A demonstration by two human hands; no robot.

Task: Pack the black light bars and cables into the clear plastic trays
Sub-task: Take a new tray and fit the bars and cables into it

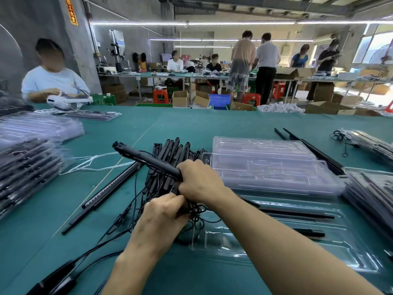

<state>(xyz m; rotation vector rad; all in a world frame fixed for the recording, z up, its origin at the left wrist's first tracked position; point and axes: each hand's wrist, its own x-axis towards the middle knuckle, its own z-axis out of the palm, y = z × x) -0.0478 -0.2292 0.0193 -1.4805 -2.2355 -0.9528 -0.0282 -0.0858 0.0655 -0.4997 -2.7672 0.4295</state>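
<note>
Your right hand is clamped round the near end of a black light bar, whose far end points up toward ten o'clock. Your left hand sits just under it, fingers pinching into the tangle of black cable. Both hands are close together and both are gripping. The open clear tray lies at four o'clock, just beside your right forearm, with a couple of bars already seated in it. Hold the bar steady with the right hand and let the left gather the cord into a neat loop before anything goes down. A loose strand could snag the pile of bars at twelve o'clock, whose leads run into the same tangle. Then lay the bar flat along a free channel and tuck the coil beside it. At one o'clock is the stack of empty trays. At nine, two long bars lie on the green table, with the packed trays beyond them. Your hands cover where cable meets bar, so the lead you're pinching is probably this bar's own, but I can't confirm it. Your right forearm hides the tray's near side, and the frame cuts off a black inline box at seven o'clock.
</note>
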